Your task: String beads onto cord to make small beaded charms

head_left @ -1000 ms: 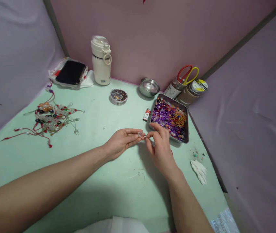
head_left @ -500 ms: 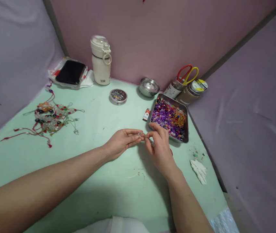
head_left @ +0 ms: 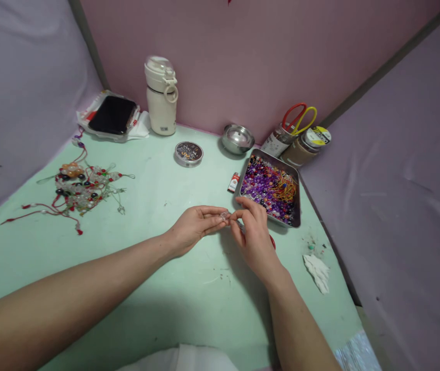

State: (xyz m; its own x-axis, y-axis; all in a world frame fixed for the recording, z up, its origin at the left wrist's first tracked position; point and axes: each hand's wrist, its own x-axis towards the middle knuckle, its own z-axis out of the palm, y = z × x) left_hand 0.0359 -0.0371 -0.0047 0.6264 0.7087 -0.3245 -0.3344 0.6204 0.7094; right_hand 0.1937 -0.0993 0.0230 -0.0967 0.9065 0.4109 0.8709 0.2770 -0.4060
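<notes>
Clear beads [head_left: 224, 216] in a small cluster sit between the thumb and fingers of my left hand [head_left: 197, 226], which is closed on them. My right hand [head_left: 254, 234] meets it fingertip to fingertip, thumb and index finger pinched at the cluster's right side; what is in that pinch is too small to make out. Part of a red thing [head_left: 273, 242] shows beside the right hand, mostly hidden behind it. Just beyond the right hand stands a metal tray [head_left: 300, 206] filled with purple, dark and orange beads and tangled yellow and red cord.
Finished-looking beaded strings [head_left: 81, 188] lie in a heap at left. Toward the back are a phone [head_left: 114, 114], a cream bottle [head_left: 161, 103], a line spool [head_left: 188, 154], a steel bowl [head_left: 237, 139] and jars [head_left: 301, 149] with scissors. A crumpled tissue [head_left: 316, 273] lies at right.
My right hand has shifted very slightly left toward the left fingertips. A bit more of the red thing shows beside it. My left hand still holds the clear beads.
</notes>
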